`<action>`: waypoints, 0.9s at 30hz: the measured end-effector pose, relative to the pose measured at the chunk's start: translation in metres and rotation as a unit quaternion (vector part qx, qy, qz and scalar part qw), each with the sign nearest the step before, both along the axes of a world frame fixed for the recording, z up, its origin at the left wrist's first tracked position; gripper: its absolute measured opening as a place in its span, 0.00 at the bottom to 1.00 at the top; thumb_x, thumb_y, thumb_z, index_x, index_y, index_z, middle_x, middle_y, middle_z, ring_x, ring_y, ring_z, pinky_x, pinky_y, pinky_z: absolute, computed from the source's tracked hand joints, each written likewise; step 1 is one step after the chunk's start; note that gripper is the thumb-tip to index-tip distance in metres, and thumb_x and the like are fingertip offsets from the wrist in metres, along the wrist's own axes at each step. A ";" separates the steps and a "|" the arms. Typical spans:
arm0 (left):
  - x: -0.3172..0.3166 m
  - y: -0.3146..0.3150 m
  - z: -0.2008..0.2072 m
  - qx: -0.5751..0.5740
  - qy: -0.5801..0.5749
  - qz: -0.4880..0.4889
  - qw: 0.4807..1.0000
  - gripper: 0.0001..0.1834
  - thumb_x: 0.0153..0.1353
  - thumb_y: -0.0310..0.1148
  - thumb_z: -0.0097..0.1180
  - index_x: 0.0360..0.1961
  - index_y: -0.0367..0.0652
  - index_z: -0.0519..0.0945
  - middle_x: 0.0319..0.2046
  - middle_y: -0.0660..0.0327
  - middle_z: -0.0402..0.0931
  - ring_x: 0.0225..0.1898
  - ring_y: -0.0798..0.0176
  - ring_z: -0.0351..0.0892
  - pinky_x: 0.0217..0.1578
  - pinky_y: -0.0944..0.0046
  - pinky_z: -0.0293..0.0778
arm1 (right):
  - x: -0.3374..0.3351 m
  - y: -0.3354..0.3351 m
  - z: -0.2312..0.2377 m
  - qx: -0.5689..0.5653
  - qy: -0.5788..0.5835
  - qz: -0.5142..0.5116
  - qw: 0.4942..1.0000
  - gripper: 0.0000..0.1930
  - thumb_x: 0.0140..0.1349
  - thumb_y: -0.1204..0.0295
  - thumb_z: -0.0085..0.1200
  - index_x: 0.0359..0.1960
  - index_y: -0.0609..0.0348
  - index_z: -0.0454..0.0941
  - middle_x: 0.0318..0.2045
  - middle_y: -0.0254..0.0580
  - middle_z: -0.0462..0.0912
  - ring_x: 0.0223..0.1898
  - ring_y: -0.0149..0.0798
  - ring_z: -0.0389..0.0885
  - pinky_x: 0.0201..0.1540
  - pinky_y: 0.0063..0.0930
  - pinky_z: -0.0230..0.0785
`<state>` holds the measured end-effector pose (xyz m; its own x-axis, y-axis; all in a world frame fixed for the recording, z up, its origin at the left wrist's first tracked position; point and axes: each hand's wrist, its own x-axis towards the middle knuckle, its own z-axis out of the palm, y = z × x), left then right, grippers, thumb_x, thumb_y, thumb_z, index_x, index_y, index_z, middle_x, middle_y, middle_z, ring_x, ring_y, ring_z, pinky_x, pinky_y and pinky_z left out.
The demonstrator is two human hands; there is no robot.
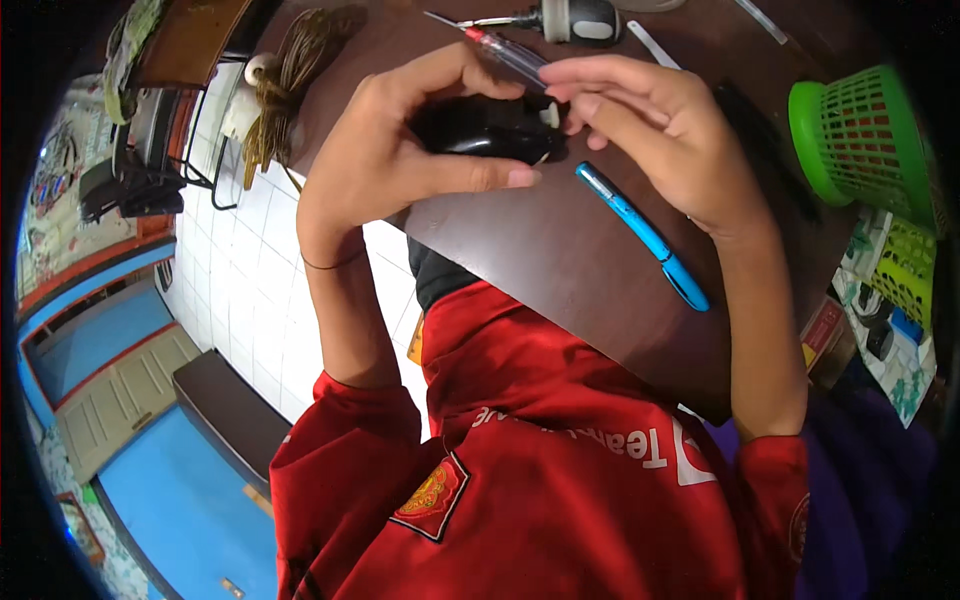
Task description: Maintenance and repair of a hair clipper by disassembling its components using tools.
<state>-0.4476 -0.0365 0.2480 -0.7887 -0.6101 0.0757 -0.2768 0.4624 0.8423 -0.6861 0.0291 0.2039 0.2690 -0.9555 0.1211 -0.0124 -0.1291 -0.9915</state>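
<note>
My left hand (385,150) is wrapped round a glossy black rounded object (475,128) that looks like a computer mouse, thumb along its near side and fingers over its far side. A small white part (549,115) shows at its right end. Close to that end is my right hand (650,120), fingers bent and drawn together; what they pinch, if anything, is hidden. Just beyond both hands, a slim screwdriver (508,55) with a clear handle and red collar runs behind the right fingertips. A blue pen (640,232) lies on the brown table (500,225), below the right hand.
A bigger screwdriver (575,20) with a black and grey handle lies at the far edge of view. To the right stands a green plastic basket (865,140). A tied brown bundle (300,75) is at the far left of the table, above white floor tiles (250,290).
</note>
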 end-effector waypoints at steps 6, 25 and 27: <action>0.002 -0.013 0.004 0.164 0.064 -0.023 0.984 0.26 0.49 0.25 0.76 0.48 0.31 0.77 0.43 0.58 0.82 0.47 0.70 0.79 0.49 0.71 0.72 | 0.005 0.012 0.010 -0.012 -0.111 -0.020 0.994 0.17 0.64 0.85 0.55 0.55 0.68 0.77 0.48 0.40 0.82 0.48 0.27 0.79 0.55 0.25 0.72; -0.009 -0.009 0.000 0.245 0.183 0.042 0.951 0.25 0.46 0.30 0.76 0.45 0.33 0.80 0.40 0.57 0.84 0.45 0.70 0.81 0.50 0.70 0.72 | 0.016 0.020 0.021 -0.289 0.125 -0.208 0.926 0.23 0.45 0.81 0.72 0.46 0.64 0.81 0.46 0.46 0.84 0.35 0.33 0.84 0.39 0.24 0.80; -0.012 -0.005 0.002 0.229 0.180 0.044 0.955 0.24 0.47 0.30 0.76 0.44 0.33 0.80 0.40 0.57 0.85 0.44 0.70 0.80 0.50 0.70 0.72 | 0.014 0.020 0.020 -0.281 0.128 -0.203 0.929 0.22 0.45 0.81 0.72 0.45 0.65 0.81 0.46 0.45 0.83 0.36 0.33 0.84 0.40 0.24 0.80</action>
